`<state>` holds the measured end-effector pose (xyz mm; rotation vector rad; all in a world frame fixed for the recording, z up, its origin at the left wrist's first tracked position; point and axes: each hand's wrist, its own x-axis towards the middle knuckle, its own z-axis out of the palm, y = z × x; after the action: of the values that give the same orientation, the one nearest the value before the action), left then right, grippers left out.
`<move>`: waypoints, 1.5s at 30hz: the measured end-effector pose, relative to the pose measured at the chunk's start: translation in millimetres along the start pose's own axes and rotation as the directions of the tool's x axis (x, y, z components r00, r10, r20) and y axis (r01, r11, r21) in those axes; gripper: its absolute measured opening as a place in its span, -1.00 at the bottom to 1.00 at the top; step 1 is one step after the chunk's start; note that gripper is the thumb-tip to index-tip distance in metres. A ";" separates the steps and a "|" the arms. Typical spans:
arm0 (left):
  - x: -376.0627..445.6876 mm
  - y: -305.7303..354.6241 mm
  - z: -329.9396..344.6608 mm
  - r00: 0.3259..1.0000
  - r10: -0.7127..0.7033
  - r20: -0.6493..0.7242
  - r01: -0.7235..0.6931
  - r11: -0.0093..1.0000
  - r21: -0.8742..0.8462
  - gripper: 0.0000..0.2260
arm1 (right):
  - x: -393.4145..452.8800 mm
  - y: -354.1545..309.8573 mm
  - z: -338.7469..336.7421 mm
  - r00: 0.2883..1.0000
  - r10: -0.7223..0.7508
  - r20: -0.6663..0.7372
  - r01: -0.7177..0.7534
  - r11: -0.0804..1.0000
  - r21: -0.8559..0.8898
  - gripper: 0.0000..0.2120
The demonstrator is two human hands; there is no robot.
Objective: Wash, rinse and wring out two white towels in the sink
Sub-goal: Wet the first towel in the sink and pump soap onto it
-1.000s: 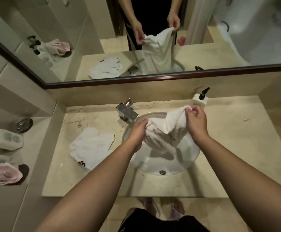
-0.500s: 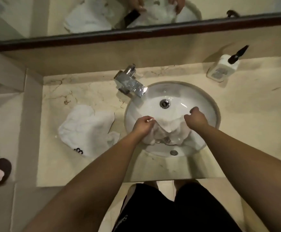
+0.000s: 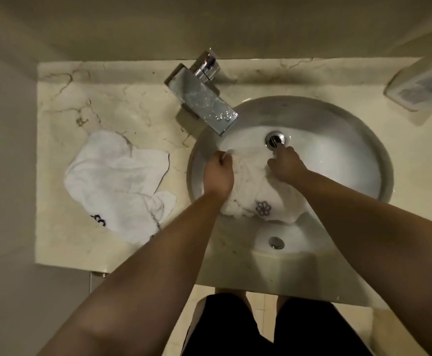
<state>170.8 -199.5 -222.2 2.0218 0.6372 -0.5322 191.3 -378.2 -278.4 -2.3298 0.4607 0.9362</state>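
Both fists, left hand (image 3: 218,173) and right hand (image 3: 285,164), clenched on soggy white terry towel (image 3: 250,191) in round white sink (image 3: 338,111) | likely heavy, limp, best gripped by bunched ends

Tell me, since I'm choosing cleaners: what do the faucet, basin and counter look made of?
Faucet: polished chromed metal, going by its mirror reflections. Basin: glossy white glazed ceramic, probably, smooth with soft highlights. Counter: cream marble or marble-look stone, with dark veins and a dull sheen.

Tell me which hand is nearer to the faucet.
Left. The left hand grips the towel in the sink just below the faucet spout; the right hand sits farther right, by the overflow hole.
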 end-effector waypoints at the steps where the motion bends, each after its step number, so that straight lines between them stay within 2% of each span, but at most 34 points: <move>1: 3.1 0.0 2.3 1.000 -0.018 -0.011 0.018 1.000 -0.021 -0.82 | 5.9 -1.1 1.7 1.000 0.007 0.028 -0.006 1.000 -0.019 -0.47; 4: 10.2 0.7 9.5 0.998 -0.053 -0.037 0.051 0.997 -0.058 -0.82 | 21.4 -3.0 5.8 0.996 0.042 0.080 -0.040 0.999 -0.031 -0.37; 10: 19.7 -0.6 18.2 0.991 -0.086 -0.103 0.068 0.983 -0.168 -0.87 | 30.4 3.9 16.8 0.998 -0.001 0.057 0.002 1.000 -0.006 -0.41; 16: 22.9 -1.5 17.8 0.990 -0.107 -0.091 0.090 0.981 -0.172 -0.86 | 39.8 5.1 19.2 0.995 0.023 0.099 -0.016 0.998 -0.065 -0.35; 22: 15.6 7.7 10.9 0.993 -0.094 -0.068 0.082 0.983 -0.163 -0.89 | 46.1 -2.8 5.2 0.975 0.055 0.213 -0.040 0.996 -0.075 -0.51; 23: 12.9 9.7 8.1 0.995 -0.084 -0.059 0.073 0.984 -0.160 -0.89 | 42.5 -7.8 0.4 0.984 0.011 0.176 -0.006 1.000 -0.025 -0.60; 25: 6.9 12.9 1.4 0.997 -0.067 -0.043 0.059 0.986 -0.156 -0.87 | 28.4 -25.9 -12.8 0.994 -0.103 -0.032 0.106 0.985 0.132 -0.78; 27: -0.9 17.7 -5.2 0.998 -0.054 -0.034 0.048 0.984 -0.172 -0.87 | 7.6 -55.6 -32.0 0.968 -0.116 -0.221 0.195 0.904 0.380 -0.77; 29: -7.7 21.5 -12.4 0.998 -0.037 -0.048 0.026 0.977 -0.213 -0.89 | -14.3 -94.7 -55.1 0.942 -0.150 -0.301 0.302 0.771 0.560 -0.78; 32: -16.5 31.2 -22.7 0.995 -0.072 -0.061 0.055 0.967 -0.247 -0.84 | -34.6 -152.6 -89.8 0.912 -0.256 -0.322 0.409 0.632 0.658 -0.78; 34: -22.5 36.0 -30.1 0.994 -0.093 -0.058 0.073 0.956 -0.283 -0.79 | -39.9 -179.8 -106.1 0.873 -0.351 -0.340 0.488 0.618 0.616 -0.73; 36: -27.0 40.1 -38.1 0.994 -0.095 -0.061 0.072 0.947 -0.314 -0.80 | -38.7 -194.5 -114.9 0.812 -0.448 -0.373 0.582 0.655 0.481 -0.68; 38: -29.7 43.7 -45.4 0.994 -0.102 -0.040 0.082 0.935 -0.345 -0.81 | -33.4 -198.8 -118.0 0.754 -0.519 -0.403 0.642 0.710 0.289 -0.76; 40: -24.6 35.0 -46.9 0.994 -0.107 0.004 0.099 0.906 -0.411 -0.82 | -27.7 -199.1 -119.5 0.726 -0.563 -0.394 0.654 0.743 0.143 -0.85; 42: -14.9 21.5 -43.0 0.992 -0.113 0.056 0.126 0.873 -0.472 -0.83 | -23.8 -198.0 -125.3 0.759 -0.541 -0.363 0.619 0.772 0.143 -0.86; 45: -23.9 33.0 -49.1 0.989 -0.122 0.084 0.147 0.872 -0.466 -0.83 | -22.9 -190.5 -132.1 0.809 -0.500 -0.309 0.581 0.761 0.289 -0.74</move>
<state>178.6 -176.9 -163.0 1.5061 0.7958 -0.4560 339.4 -311.9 -111.3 -2.0331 0.0118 0.2806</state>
